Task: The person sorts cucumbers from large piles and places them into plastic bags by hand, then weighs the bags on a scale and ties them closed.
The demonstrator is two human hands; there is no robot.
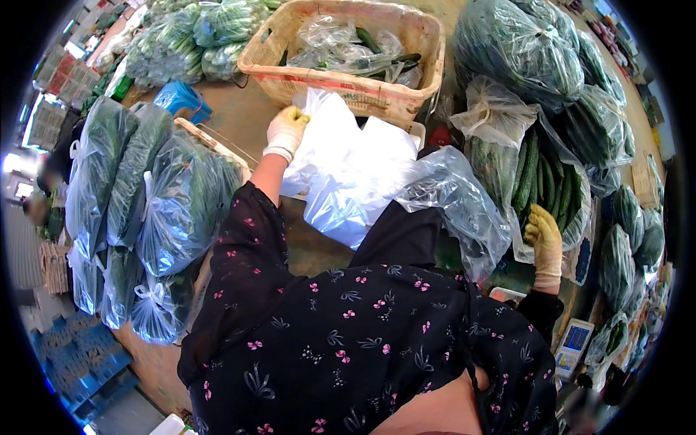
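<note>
The white bag [333, 174] spreads on the person's side of the crate [391, 101], edge pinched in the left hand [288, 130]; I'd keep that taut. Right of the crate, the right hand [543, 235] curls beside cucumbers [528, 174], whether gripping anything I can't tell.

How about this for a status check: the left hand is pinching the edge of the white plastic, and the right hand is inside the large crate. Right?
Not quite: the right hand is beside the cucumbers at the right, not inside the large crate, as the head view shows. The left hand is pinching the edge of the white plastic.
</note>
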